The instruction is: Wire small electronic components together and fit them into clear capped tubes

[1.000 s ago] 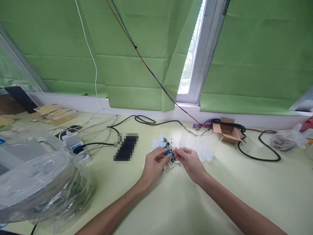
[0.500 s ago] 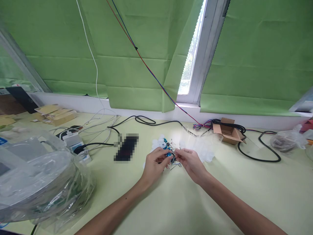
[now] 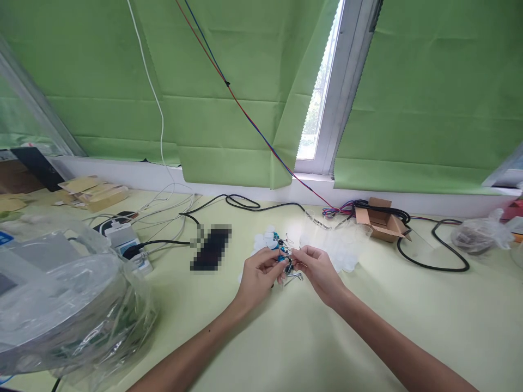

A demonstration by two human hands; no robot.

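Observation:
Fingertips nearly meeting, my hands work over a small cluster of parts at the middle of the table. My left hand (image 3: 262,272) is closed in a pinch on a small blue-and-silver part (image 3: 281,258). Also pinched, my right hand (image 3: 316,271) has its fingertips at the same part's right side; what exactly they hold is too small to make out. Bent metal keys (image 3: 295,277), apparently hex keys, lie just below the fingertips. Behind the hands are small teal and black pieces (image 3: 277,236) with thin wires. Translucent whitish discs (image 3: 261,240) spread out on both sides.
A clear plastic bag over a large round object (image 3: 69,294) fills the left front. A power strip (image 3: 129,245), a pixelated dark rectangle (image 3: 212,249) and black cable (image 3: 245,204) lie beyond it. An open cardboard box (image 3: 379,223) and a knotted plastic bag (image 3: 476,237) stand right.
My right fingertips have shifted very slightly left around the small part. Both hands otherwise keep their place and their pinch.

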